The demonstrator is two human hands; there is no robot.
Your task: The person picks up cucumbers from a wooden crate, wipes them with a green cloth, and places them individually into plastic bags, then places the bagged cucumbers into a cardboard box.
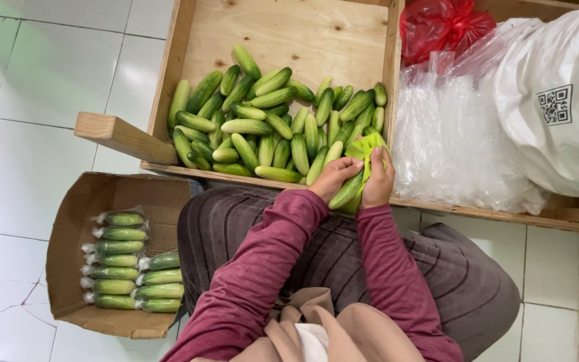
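A cucumber wrapped partly in a green cloth sits between 2 hands at the near edge of a wooden crate, just above the person's lap. The left hand grips the cucumber from the side, its fingers closed around it; the right hand presses the green cloth against the same cucumber, fingers curled over the fabric. Both sleeves are maroon, over a dark striped skirt.

Just beyond the hands, a heap of loose cucumbers fills the near half of the crate, the far half showing bare wood. To the right lie clear plastic bags, a red bag behind them and a large white sack beside them. On the white tiled floor to the left, an open cardboard box holds 2 rows of bagged cucumbers, well apart from the hands.
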